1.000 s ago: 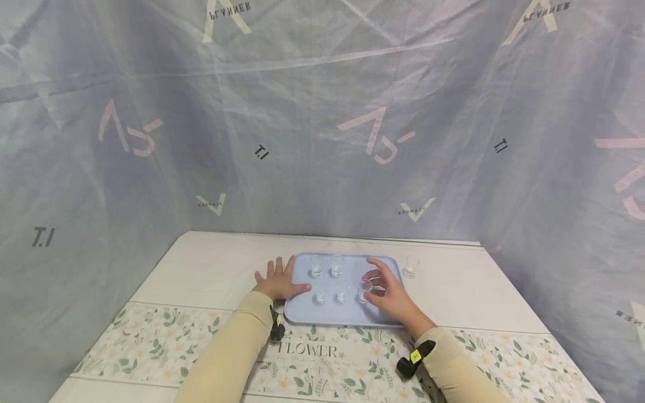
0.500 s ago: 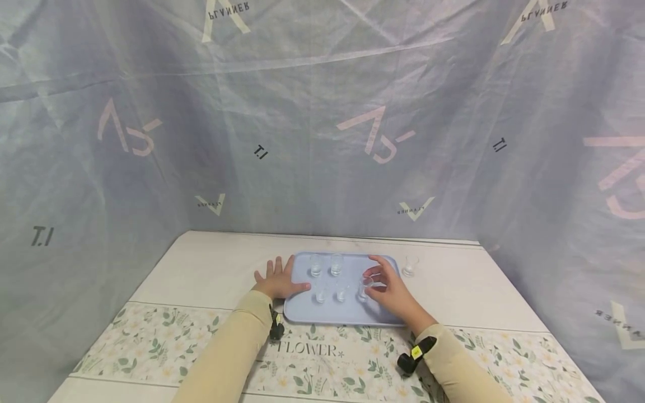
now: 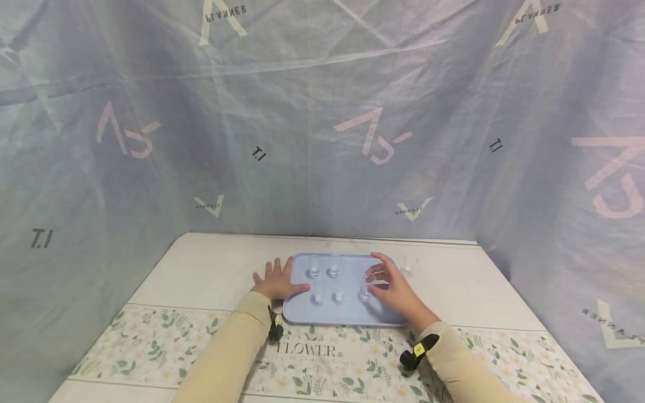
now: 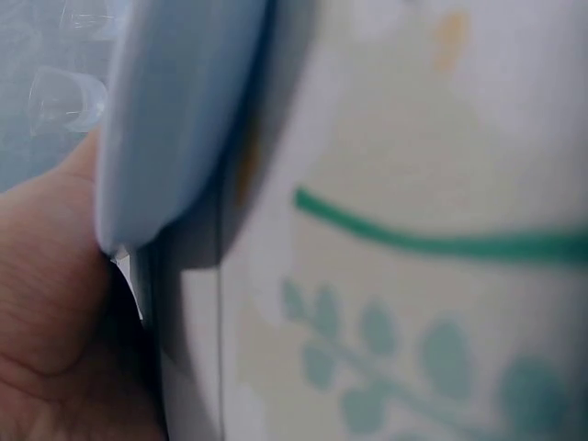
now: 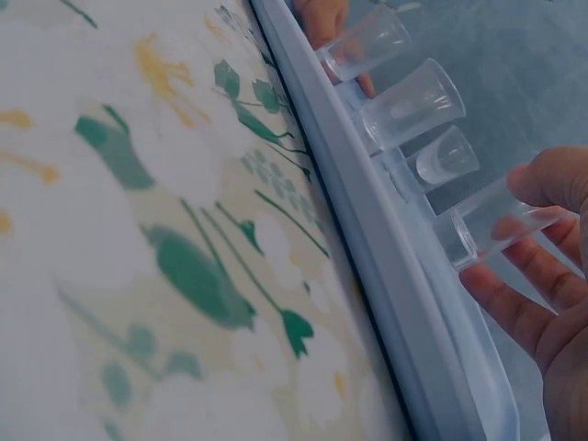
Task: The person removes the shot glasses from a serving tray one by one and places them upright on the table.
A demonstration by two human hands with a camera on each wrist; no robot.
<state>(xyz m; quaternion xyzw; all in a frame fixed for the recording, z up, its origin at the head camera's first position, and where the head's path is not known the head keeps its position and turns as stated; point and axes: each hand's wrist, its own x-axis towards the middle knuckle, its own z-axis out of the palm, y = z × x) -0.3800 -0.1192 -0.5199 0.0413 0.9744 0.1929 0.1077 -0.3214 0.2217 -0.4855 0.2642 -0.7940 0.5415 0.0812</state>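
Observation:
A light blue tray [image 3: 327,317] lies on the table in the head view. My left hand [image 3: 276,285] rests at its left edge with fingers spread, the thumb reaching over the rim. Between the thumb and fingers of my right hand [image 3: 397,290] is a clear shot glass [image 3: 366,288], upright over the tray's right half. The right wrist view also shows this shot glass [image 5: 482,225] pinched near its rim, its base low at the tray. Two shot glasses, one of them this glass [image 3: 335,266], stand at the tray's back; two more, including this glass [image 3: 340,295], stand in front.
Another clear glass [image 3: 409,267] stands on the white table just right of the tray. A floral cloth band [image 3: 322,358] runs across the table before the tray. Grey printed curtains [image 3: 322,140] enclose the back and sides.
My right hand has shifted slightly to the right and back with the shot glass. The left hand stays at the tray's left edge.

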